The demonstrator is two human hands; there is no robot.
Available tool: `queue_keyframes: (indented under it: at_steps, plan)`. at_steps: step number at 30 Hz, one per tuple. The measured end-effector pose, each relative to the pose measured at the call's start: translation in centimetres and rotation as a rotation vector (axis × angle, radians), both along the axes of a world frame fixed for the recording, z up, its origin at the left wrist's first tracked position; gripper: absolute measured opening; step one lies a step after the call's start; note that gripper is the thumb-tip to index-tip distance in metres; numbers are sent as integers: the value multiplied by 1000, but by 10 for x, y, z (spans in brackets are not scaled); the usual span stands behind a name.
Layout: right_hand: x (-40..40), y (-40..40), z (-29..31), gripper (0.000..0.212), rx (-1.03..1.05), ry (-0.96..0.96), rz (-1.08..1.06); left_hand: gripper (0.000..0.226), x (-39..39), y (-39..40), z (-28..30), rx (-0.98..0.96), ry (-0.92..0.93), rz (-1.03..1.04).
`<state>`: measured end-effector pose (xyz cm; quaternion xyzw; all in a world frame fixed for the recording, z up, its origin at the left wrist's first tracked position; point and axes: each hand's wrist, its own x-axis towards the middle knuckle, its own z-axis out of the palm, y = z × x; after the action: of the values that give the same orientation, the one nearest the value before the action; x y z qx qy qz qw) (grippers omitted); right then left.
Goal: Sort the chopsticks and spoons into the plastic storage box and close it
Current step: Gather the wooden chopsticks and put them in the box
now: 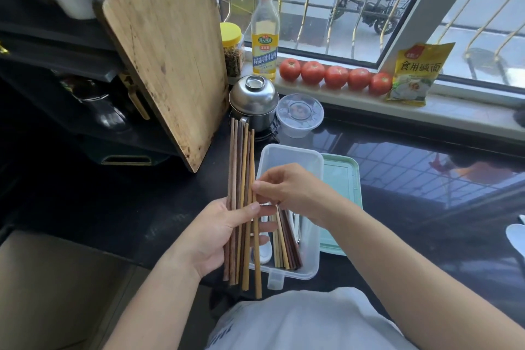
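Right now the left hand [218, 239] grips a fanned bundle of long wooden chopsticks [241, 179] in mixed brown and tan shades, fingers and thumb wrapped round their lower half, tips pointing away from the person. The right hand [295, 190] reaches across from the right and pinches one stick at the bundle's right side between thumb and fingertips, its other fingers loosely curled.

The clear rectangular plastic storage box [289, 156] lies on the black glossy countertop [426, 207], at its near edge, just right of the bundle, its long axis running away from the person, roughly parallel to the held sticks. So a stick needs only a short sideways carry to the right, with hardly any turning, and the right hand is the nearer one. More wooden chopsticks [287, 247] already lie lengthwise in the box's near end, beside a white ceramic spoon [265, 253]. The pale green lid [341, 179] rests flat against the box's right side; closing is not yet done.

On the windowsill, the clear bottle [264, 34] with a yellow label reads 精制料酒, and the yellow packet [417, 74] reads 食用碱面.
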<state>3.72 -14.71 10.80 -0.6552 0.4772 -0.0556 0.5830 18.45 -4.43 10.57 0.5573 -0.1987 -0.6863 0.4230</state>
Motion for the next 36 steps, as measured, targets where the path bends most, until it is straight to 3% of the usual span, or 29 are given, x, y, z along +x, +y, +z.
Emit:
queue_keyframes:
  at_steps: [2, 6, 7, 10, 14, 19, 22, 24, 27, 30, 32, 34, 36]
  plan:
    - [4, 2, -5, 24, -31, -36, -72, 25, 0, 0, -2, 9, 11, 7]
    - [-3, -25, -23, 26, -289, -14, -528, 21, 7, 0, -19, 90, -70, 201]
    - [-9, -33, -27, 24, -409, 99, -515, 20, 10, 1, -24, 124, -88, 278]
    - [-18, -35, -41, 18, -565, 491, -158, 17, 19, 4, -32, 184, -88, 402]
    - [-4, -6, -76, 20, -597, 657, 177, 21, 17, 2, -32, 178, -12, 388]
    - [1, -10, -76, 20, -517, 653, 161, 21, 10, 2, -23, 108, 6, 273]
    - [-2, -10, -58, 23, -530, 574, 12, 20, 8, 4, -20, 77, 0, 243]
    - [-1, -6, -39, 27, -406, 374, -87, 18, 2, 4, -19, 61, -5, 222]
    - [4, 20, -12, 23, -63, -9, -163, 19, -11, 2, -15, 26, -3, 134]
    - [0, 30, -5, 27, 60, -181, -286, 21, -20, 1, -15, 7, 8, 47]
    - [-10, 16, -5, 27, 1, -170, -461, 22, -19, 1, -19, 44, -52, 69]
    - [-24, -10, -5, 29, -207, -110, -642, 21, -12, 3, -25, 101, -124, 176]
    - [-35, -30, -10, 30, -444, 57, -622, 18, -1, 6, -30, 138, -172, 304]
